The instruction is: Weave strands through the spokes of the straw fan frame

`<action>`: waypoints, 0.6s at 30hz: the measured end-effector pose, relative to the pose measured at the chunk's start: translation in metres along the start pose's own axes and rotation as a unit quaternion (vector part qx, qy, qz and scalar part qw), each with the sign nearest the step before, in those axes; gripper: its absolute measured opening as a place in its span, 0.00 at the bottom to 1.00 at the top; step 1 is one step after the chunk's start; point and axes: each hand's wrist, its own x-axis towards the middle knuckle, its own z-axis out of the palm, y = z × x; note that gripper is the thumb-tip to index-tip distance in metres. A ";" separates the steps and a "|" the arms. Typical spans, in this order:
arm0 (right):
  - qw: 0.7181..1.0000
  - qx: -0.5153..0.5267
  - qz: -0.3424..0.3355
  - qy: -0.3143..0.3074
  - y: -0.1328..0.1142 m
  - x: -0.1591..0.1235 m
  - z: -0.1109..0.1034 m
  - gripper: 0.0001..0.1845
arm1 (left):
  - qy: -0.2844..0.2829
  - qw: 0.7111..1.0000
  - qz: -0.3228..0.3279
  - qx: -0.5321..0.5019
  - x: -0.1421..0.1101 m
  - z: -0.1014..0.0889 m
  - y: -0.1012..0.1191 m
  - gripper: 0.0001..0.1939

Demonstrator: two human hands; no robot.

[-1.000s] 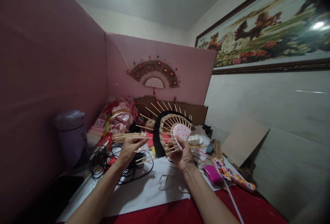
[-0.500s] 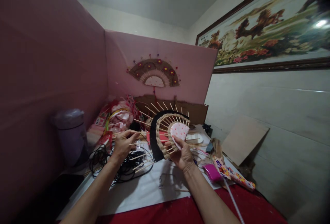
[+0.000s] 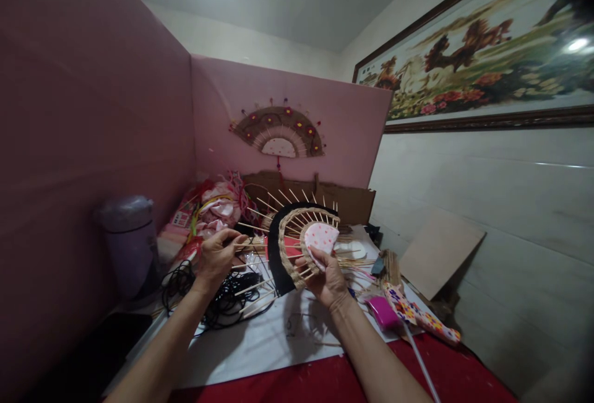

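My right hand [image 3: 328, 279] is closed round the lower edge of a half-made woven fan [image 3: 281, 242], thumb on its pink, red-dotted half-round centre. Thin wooden sticks spread out from that centre, crossed by a braided tan band and an outer black band. My left hand [image 3: 218, 259] is at the fan's left, fingers pinched beside the stick ends. A thin dark line, seemingly black cord, runs from those fingertips towards the black band; the grip itself is partly hidden. Under the left hand lies a tangled heap of black cord [image 3: 227, 301] on white paper.
Loose sticks and a pink cloth heap [image 3: 220, 208] lie behind the fan. A lilac lidded container [image 3: 130, 248] stands left. On the right are a magenta packet [image 3: 383, 311] and a flowered glue gun-like object [image 3: 422, 316]. A finished fan [image 3: 281, 130] hangs on the pink panel.
My left hand has moved left and slightly up, away from the fan's black band. The fan has shifted slightly left in my right hand, which keeps its hold.
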 end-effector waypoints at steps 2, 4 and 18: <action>1.000 0.008 0.003 0.004 -0.001 -0.001 0.002 0.07 | 0.014 0.999 0.033 0.012 0.001 -0.001 -0.001 0.08; 1.000 0.019 0.004 0.003 -0.001 -0.002 0.003 0.07 | 0.028 0.996 0.073 0.034 0.002 -0.002 -0.002 0.07; 0.997 -0.038 0.068 0.005 -0.003 0.003 -0.004 0.07 | 0.056 0.968 0.210 0.129 0.006 -0.014 0.003 0.08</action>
